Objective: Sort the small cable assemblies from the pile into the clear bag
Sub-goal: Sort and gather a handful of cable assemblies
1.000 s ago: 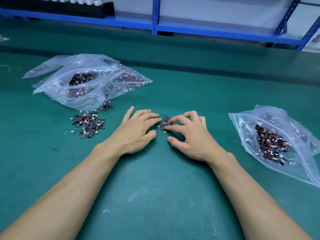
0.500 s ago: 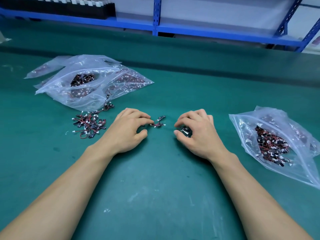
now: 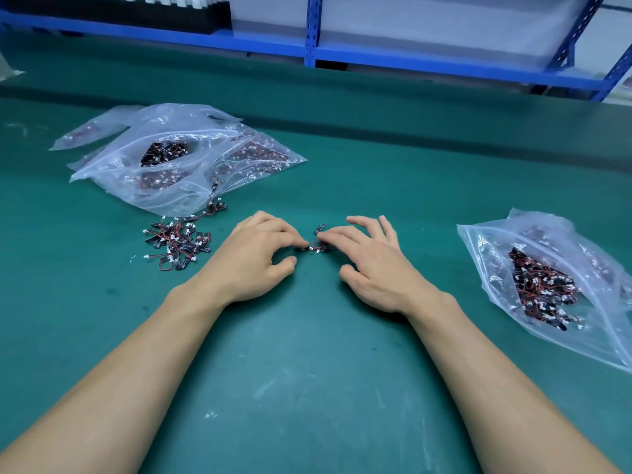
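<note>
Currently the left hand point(image 3: 260, 260) and right hand point(image 3: 374, 266) pinch nothing: thumbs held apart, fingertips only touching a few cable assemblies point(image 3: 317, 247) between them. The pile point(image 3: 176, 242) lies left, the clear bag point(image 3: 496, 241) right. Tangled wires may drag extras along.

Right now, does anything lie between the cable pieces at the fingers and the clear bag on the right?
Only the right hand itself, at the cable pieces; beyond it, bare mat reaches the clear bag.
</note>
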A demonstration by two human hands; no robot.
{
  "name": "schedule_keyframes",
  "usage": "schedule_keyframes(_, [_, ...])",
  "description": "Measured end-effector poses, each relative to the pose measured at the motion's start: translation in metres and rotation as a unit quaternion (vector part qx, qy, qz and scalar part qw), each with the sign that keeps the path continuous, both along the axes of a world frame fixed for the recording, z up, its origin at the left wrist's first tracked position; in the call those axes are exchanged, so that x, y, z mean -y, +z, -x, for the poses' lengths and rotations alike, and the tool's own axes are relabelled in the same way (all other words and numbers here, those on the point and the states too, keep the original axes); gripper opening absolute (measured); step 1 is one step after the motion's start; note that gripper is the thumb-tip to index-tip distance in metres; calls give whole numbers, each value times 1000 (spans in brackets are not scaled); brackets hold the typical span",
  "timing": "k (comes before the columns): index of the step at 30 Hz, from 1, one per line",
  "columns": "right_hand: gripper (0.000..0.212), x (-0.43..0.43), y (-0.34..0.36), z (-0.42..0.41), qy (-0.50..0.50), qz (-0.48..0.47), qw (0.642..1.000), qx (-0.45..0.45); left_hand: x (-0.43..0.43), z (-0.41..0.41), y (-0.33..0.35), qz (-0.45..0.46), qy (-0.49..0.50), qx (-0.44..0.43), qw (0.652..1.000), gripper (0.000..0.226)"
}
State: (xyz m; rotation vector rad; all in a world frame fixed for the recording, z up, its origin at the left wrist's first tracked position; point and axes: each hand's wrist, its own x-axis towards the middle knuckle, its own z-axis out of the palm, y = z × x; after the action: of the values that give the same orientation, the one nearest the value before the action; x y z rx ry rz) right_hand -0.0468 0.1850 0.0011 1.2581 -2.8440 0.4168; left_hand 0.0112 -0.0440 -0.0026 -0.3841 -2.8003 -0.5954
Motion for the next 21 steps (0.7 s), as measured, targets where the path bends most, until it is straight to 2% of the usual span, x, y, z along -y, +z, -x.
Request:
schedule_keyframes(5, [35,-4,0,4,-54,51,996,-41,1,0,0,-4,13,-7,1000,25])
schedule_keyframes(11, [11,-9,-5,9,-93,97,988,-76,3,0,1,-16,31,-15,999,9])
schedule_keyframes(21, [8,-8,-7,9,-125,148,980,-53,-5,3,1,-5,9,-34,999,7])
